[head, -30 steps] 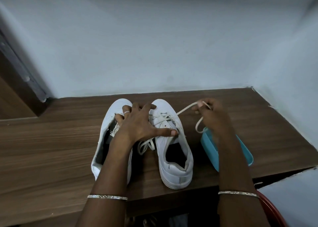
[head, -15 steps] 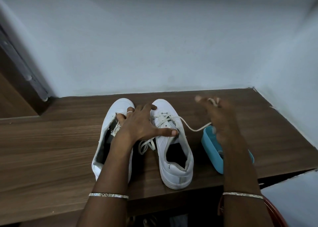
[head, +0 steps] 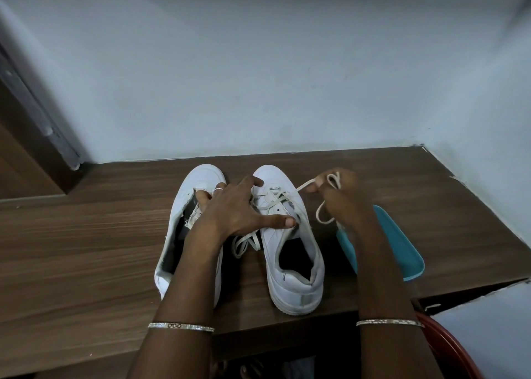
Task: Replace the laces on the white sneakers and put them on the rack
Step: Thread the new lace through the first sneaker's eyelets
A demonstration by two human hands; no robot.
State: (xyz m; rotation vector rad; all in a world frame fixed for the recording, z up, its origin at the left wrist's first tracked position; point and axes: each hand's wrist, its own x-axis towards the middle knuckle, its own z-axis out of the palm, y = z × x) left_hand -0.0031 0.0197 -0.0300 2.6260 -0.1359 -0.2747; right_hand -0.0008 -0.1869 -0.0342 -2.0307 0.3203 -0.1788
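Two white sneakers stand side by side on a wooden shelf top [head: 86,235], toes toward the wall. My left hand [head: 232,209] lies spread across both, fingers on the left sneaker [head: 184,214] and thumb pressing the laced front of the right sneaker [head: 290,252]. My right hand [head: 339,194] pinches the off-white lace [head: 304,184], which runs taut from the right sneaker's eyelets, with a loop above the fingers and slack hanging below. More lace lies between the shoes.
A turquoise tray [head: 399,249] lies right of the shoes, partly under my right forearm. The pale wall closes the back and right side. A red rounded object [head: 448,347] shows at the lower right, below the shelf's front edge.
My right hand opened and dropped toward the tray with the lace slack, then came back up and pinched the lace taut again. My left hand stayed on the shoes.
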